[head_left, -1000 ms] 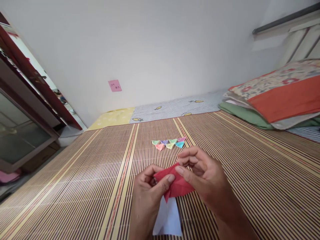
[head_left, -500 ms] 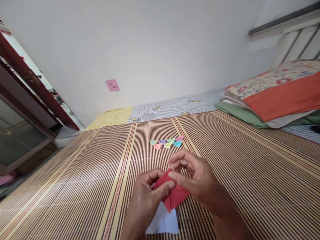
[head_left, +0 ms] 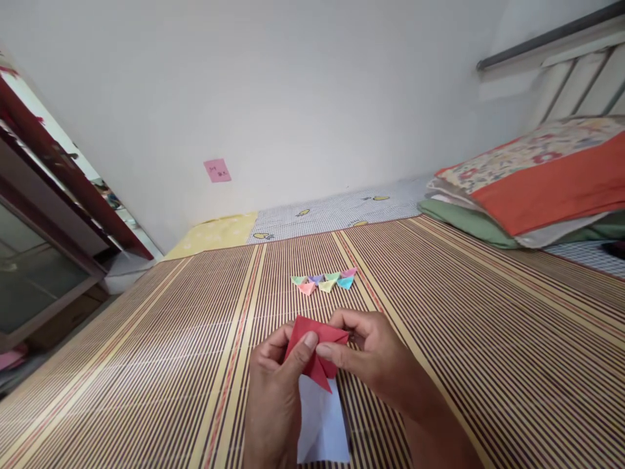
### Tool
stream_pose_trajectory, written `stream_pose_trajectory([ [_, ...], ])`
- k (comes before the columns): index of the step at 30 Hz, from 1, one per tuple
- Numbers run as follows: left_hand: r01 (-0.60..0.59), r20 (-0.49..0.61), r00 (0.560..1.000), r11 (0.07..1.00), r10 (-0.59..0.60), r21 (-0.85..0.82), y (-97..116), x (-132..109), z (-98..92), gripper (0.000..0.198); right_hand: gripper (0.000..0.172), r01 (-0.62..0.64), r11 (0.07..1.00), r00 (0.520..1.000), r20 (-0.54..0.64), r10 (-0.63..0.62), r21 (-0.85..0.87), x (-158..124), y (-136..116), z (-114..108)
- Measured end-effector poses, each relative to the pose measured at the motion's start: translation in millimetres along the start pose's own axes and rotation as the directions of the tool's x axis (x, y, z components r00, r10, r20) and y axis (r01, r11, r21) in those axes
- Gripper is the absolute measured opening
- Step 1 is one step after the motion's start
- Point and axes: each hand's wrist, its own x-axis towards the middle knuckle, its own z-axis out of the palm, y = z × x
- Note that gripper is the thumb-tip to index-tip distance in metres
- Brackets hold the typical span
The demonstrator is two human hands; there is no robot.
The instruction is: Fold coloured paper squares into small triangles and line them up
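A folded piece of red paper [head_left: 305,327] is held up between both hands, with creased flaps and a point hanging down. My left hand [head_left: 279,378] pinches it from the left, thumb lying across its front. On the other side my right hand [head_left: 374,348] grips the right corner between thumb and curled fingers. Beneath the red piece lies a sheet of white paper [head_left: 322,423] on the striped mat, partly covered by it and by my left hand. Beyond the hands, several small folded paper triangles [head_left: 326,285] in different colours sit in two staggered rows.
The striped bamboo mat [head_left: 161,365] spreads over the bed. A stack of folded bedding [head_left: 532,189] lies at the right. A checked sheet [head_left: 332,212] and a yellow cloth [head_left: 215,231] run along the wall, which bears a pink note [head_left: 217,170]. A glass-paned cabinet [head_left: 34,260] stands at left.
The red paper has turned and shifted slightly left and up in my hands. My right fingers have moved from above it to its right corner, where a flap now shows.
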Motion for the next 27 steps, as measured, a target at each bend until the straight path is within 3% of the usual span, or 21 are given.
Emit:
stream_pose_trajectory([
  [6, 0.021, 0.02, 1.0, 0.998, -0.02, -0.051, -3, 1, -0.5, 0.018, 0.024, 0.018, 0.997, 1.0, 0.003, -0.018, 0.078, -1, 0, 2],
  [11, 0.007, -0.012, 1.0, 0.996, -0.008, -0.086, -7, 3, -0.9, 0.02, 0.029, 0.054, 0.998, 0.998, -0.026, -0.054, 0.018, 1, 0, 2],
  [18, 0.003, -0.055, 0.998, 0.999, -0.005, -0.049, -5, -1, -2.8, 0.021, 0.028, 0.091, 0.993, 0.986, -0.135, -0.1, -0.074, -2, 1, -22],
  [21, -0.002, -0.009, 1.0, 0.997, 0.002, 0.077, -4, -1, -4.6, 0.023, 0.021, 0.118, 0.987, 0.968, -0.206, -0.139, -0.114, -3, -3, -27],
  [23, 0.002, 0.063, 0.998, 0.988, -0.012, 0.154, -6, -1, -3.4, 0.024, 0.007, 0.102, 0.984, 0.98, -0.157, -0.126, -0.149, -4, -8, -22],
  [26, -0.011, 0.147, 0.989, 0.971, -0.025, 0.238, -9, -2, 0.7, 0.029, 0.002, 0.086, 0.976, 0.992, -0.076, -0.103, -0.198, -5, -16, -9],
  [27, -0.015, 0.159, 0.987, 0.964, -0.028, 0.264, -10, -2, 2.1, 0.03, 0.009, 0.091, 0.974, 0.991, -0.078, -0.109, -0.207, -5, -17, -5],
])
